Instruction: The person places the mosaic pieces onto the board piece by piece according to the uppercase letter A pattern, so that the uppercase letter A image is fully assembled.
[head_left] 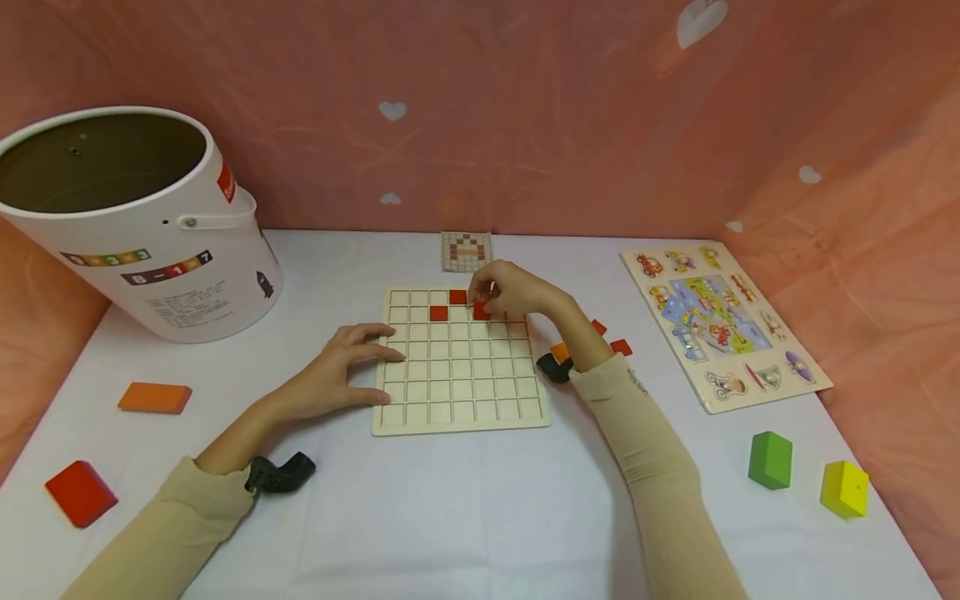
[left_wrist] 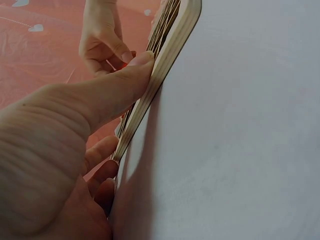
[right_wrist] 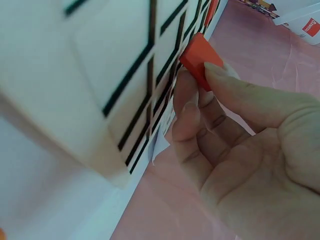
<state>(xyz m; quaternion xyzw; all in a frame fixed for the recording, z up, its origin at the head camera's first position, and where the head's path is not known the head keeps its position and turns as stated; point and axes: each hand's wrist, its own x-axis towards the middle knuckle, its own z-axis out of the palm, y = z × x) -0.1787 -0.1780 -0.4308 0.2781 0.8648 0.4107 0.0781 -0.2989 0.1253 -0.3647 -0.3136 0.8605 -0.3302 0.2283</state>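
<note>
A pale wooden grid board [head_left: 459, 392] lies flat in the middle of the white table. Two red tiles [head_left: 438, 313] sit in cells of its top rows. My right hand [head_left: 483, 298] reaches over the far side of the board and pinches a third red tile [head_left: 481, 311] between thumb and fingers. The right wrist view shows that red tile [right_wrist: 197, 57] tilted at a cell of the board [right_wrist: 100, 75], held by my right hand [right_wrist: 199, 75]. My left hand [head_left: 384, 373] lies spread on the board's left edge. Its thumb [left_wrist: 125, 80] presses straight against the board's rim [left_wrist: 170, 50].
A large white bucket [head_left: 135, 217] stands at the back left. An orange block [head_left: 154, 397] and a red block [head_left: 80, 493] lie left; green [head_left: 770, 459] and yellow [head_left: 844, 488] blocks lie right. A vehicle puzzle [head_left: 723, 325], a pattern card [head_left: 466, 251] and loose tiles [head_left: 621, 347] are nearby.
</note>
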